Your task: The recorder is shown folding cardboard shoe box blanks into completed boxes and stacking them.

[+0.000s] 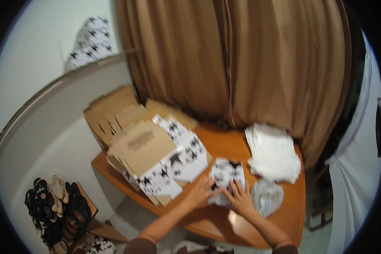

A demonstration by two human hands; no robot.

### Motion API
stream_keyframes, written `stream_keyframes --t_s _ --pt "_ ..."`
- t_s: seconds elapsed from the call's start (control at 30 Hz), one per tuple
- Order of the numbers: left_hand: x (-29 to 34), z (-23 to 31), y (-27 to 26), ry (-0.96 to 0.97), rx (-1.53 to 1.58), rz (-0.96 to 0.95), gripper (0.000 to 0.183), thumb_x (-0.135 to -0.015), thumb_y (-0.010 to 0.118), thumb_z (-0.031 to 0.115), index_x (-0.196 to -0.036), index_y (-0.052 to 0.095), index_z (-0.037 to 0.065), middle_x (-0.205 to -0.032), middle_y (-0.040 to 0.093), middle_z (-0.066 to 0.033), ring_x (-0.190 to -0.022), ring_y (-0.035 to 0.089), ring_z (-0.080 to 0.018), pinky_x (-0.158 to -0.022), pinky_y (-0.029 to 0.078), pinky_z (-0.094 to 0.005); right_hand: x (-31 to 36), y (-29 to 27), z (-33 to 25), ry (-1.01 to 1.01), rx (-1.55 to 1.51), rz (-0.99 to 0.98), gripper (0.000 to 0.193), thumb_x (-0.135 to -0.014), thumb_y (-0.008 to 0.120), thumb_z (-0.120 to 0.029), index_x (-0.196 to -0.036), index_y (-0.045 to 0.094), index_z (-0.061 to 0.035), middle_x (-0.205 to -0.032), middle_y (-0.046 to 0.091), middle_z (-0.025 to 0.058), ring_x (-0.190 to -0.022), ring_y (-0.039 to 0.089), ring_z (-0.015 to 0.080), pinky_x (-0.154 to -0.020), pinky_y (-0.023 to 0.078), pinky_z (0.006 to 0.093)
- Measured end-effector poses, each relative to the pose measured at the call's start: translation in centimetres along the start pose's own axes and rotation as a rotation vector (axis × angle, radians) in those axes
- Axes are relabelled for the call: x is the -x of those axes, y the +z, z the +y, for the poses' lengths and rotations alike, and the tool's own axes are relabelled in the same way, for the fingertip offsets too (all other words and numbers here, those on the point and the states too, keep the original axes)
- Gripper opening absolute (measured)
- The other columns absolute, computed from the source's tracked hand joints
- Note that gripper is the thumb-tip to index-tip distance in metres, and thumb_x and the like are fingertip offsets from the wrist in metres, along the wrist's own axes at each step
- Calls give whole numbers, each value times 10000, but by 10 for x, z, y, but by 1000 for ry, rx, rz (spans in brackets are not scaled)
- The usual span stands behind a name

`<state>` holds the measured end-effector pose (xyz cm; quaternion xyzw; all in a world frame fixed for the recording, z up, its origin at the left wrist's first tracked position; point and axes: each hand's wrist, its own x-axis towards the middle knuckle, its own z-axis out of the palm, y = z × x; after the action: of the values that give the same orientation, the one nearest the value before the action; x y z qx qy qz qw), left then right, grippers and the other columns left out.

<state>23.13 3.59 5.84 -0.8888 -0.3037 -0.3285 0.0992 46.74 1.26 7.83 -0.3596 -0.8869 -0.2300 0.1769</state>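
Note:
A small white box (227, 170) printed with black stars lies on the wooden table in front of me. My left hand (202, 191) rests at its left near side, fingers stretched out. My right hand (241, 198) lies on its near right part with the fingers spread. The two hands almost meet over the near end of the box and hide part of it. Just right of my right hand sits a crumpled clear plastic bag (267, 197); what is inside it I cannot make out.
Flat cardboard box blanks (146, 146), some star-printed, are piled on the left of the table (216, 137). A stack of white sheets (273, 152) lies at the right. Brown curtains (241, 63) hang behind. Shoes (57, 199) stand at lower left; star-printed boxes (95, 40) sit on a ledge.

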Motion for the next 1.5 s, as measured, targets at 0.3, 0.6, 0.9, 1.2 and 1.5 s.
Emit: stream_keyframes --t_s 0.3,0.6,0.9,1.2,1.5 --pt "-2 7 -87 -36 -330 29 1066 -478 824 383 -1409 312 304 -1358 339 -122 -1246 341 -300 -1085 198 -521 -56 -30 -12 -106 42 250 535 -694 643 -297 -1217 532 -266 -1258 407 155 -1174 395 339 -997 158 700" --pt "-8 -57 -257 -77 -882 192 780 -678 692 304 -1376 350 367 -1338 395 -87 -1243 382 -245 -1073 225 -487 -243 -85 -50 -211 83 612 425 -813 538 -217 -1225 512 -322 -1338 369 115 -1252 360 299 -1031 127 688" --pt "27 -146 -415 -153 -1238 152 880 -612 745 359 -1381 316 380 -1333 379 -103 -1241 363 -274 -1058 255 -514 -435 -105 -134 -335 -60 834 575 -802 526 -194 -1346 380 -309 -1412 303 149 -1312 288 342 -1016 115 708" --pt "-15 -225 -564 -68 -1625 222 928 -541 786 423 -1350 335 363 -1329 379 -91 -1221 380 -271 -1046 253 -502 -620 -176 -147 -326 71 1089 611 -827 535 -230 -1370 291 -368 -1421 290 103 -1333 270 297 -1071 89 662" --pt "-52 -305 -665 -69 -1874 280 952 -518 815 256 -1343 343 315 -1338 361 -106 -1251 357 -298 -1035 306 -476 -776 -220 -163 -256 71 1349 706 -805 566 -133 -1380 228 -366 -1441 282 79 -1330 277 275 -1110 166 563"
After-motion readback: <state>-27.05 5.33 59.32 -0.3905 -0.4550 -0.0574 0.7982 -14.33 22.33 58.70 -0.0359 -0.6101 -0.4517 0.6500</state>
